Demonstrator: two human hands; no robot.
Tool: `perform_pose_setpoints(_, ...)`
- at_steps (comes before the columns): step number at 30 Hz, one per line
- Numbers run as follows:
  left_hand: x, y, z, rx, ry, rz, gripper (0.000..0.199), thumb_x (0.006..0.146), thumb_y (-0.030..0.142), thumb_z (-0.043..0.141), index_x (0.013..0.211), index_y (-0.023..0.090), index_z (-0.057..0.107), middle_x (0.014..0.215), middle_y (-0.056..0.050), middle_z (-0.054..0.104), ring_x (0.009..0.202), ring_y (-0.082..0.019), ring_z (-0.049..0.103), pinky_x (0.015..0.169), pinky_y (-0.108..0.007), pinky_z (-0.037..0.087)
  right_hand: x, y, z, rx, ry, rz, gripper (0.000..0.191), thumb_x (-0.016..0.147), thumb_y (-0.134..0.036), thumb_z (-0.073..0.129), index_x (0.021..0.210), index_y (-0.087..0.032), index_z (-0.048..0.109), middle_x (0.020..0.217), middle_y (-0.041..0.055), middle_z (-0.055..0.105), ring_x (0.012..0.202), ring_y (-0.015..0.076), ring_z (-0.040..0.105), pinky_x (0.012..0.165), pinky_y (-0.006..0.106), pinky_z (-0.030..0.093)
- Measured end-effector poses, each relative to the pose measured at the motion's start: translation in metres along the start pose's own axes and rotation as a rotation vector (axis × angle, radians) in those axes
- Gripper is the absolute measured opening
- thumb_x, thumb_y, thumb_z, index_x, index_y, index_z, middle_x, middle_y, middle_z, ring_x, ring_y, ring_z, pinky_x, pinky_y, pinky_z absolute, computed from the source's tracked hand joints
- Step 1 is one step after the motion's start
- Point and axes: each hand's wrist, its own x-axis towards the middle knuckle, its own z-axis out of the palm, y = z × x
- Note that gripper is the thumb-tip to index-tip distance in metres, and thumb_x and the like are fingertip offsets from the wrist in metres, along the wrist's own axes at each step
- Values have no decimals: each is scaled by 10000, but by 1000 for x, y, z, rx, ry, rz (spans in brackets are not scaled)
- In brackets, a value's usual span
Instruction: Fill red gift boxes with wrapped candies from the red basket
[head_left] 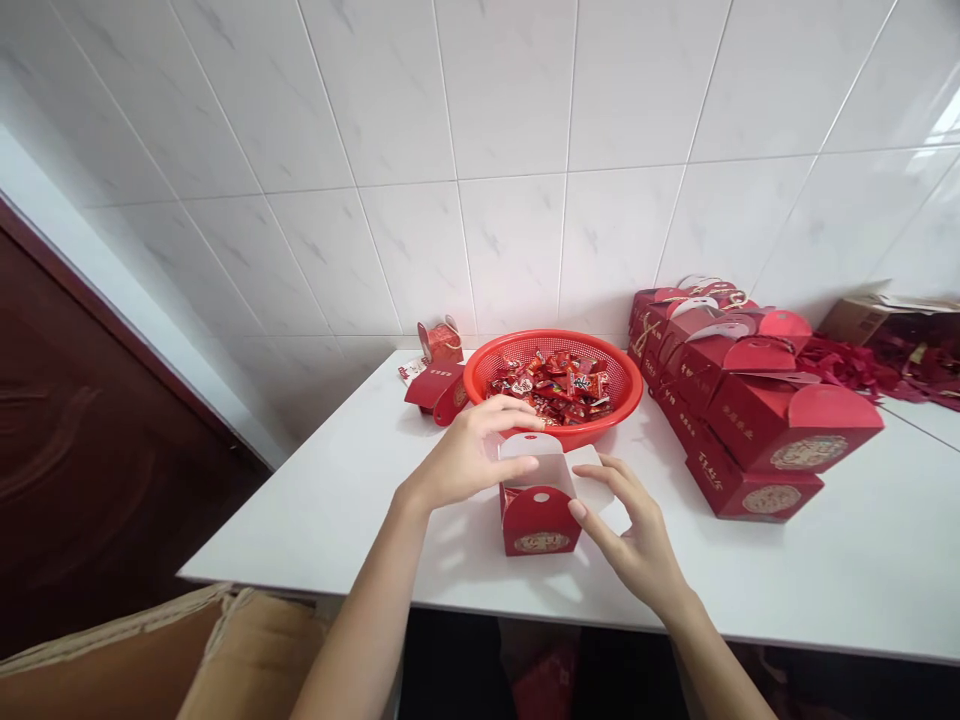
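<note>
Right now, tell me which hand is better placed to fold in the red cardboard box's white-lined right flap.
Probably the right hand: it is at the flap, while the left hand is over the opposite side of the box.

There were two hands (476, 455), one box (541, 518) between them, one red basket (592, 433), one bench (337, 490), and candies (555, 388) and stacked boxes (750, 428) too overlapped to count.

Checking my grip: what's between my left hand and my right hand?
In the head view, an open red box stands between the left hand and the right hand.
</note>
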Motion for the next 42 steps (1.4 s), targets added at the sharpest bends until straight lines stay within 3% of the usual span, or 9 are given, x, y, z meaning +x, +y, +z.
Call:
perform_pose_setpoints(5,-36,-14,24,61,220,-51,155,899,313,676,1013,265,770,1310,-74,633,1254,-269,602,1072,-429,492,-12,-10,0,-17,98,-19,221,931,-296,667,1141,-228,669,1288,133,640,1150,263,649,813,343,588)
perform_pose_setpoints(11,-50,-13,65,105,575,-54,160,942,315,625,929,223,756,1123,-72,681,1054,-215,682,949,-351,560,-23,-21,10,-10,234,-28,294,951,-177,621,1240,-231,625,1242,120,649,1117,230,655,848,352,598)
perform_pose_setpoints(18,-47,-7,69,204,478,-99,215,933,378,629,970,217,766,1214,-104,669,1185,-282,641,1001,-426,536,-18,-32,18,-22,81,43,280,956,-319,639,1214,-228,698,1378,150,599,1288,290,588,983,415,564)
perform_pose_setpoints(21,-47,-15,69,126,516,-106,216,934,356,611,983,212,765,1213,-105,674,1177,-264,648,1010,-410,533,-17,-39,15,106,-46,108,174,971,-356,615,982,-246,748,1312,110,660,1289,277,596,999,389,555)
perform_pose_setpoints(24,-46,-22,70,-4,542,-124,213,924,336,610,994,212,768,1223,-100,680,1191,-255,644,1027,-395,524,-18,-42,13,194,-83,177,238,984,-377,591,855,-235,732,1278,96,686,1247,264,630,1005,380,551)
perform_pose_setpoints(30,-43,-24,70,-249,589,-204,256,926,287,537,994,218,773,1263,-89,679,1242,-250,617,1019,-368,526,-22,-38,23,126,-45,161,399,981,-409,594,1346,-255,641,1460,127,566,1368,285,535,1082,458,511)
perform_pose_setpoints(34,-42,-23,71,-270,642,-209,264,932,313,531,977,217,773,1258,-90,680,1270,-252,599,1080,-385,483,-26,-37,33,54,-95,148,451,985,-451,578,1387,-251,619,1564,124,458,1435,304,459,1124,494,473)
perform_pose_setpoints(39,-44,-21,73,-310,613,-226,237,903,339,582,968,214,772,1268,-96,674,1266,-268,601,1028,-376,520,-27,-37,40,22,-95,193,637,997,-478,535,1550,-184,416,1606,164,383,1507,317,338,1148,538,433)
perform_pose_setpoints(42,-44,-21,73,-316,614,-235,241,901,345,584,971,212,773,1282,-96,670,1279,-269,594,1036,-374,515,-23,-39,36,75,-103,209,533,975,-473,576,1430,-194,571,1574,166,436,1482,323,386,1137,511,448)
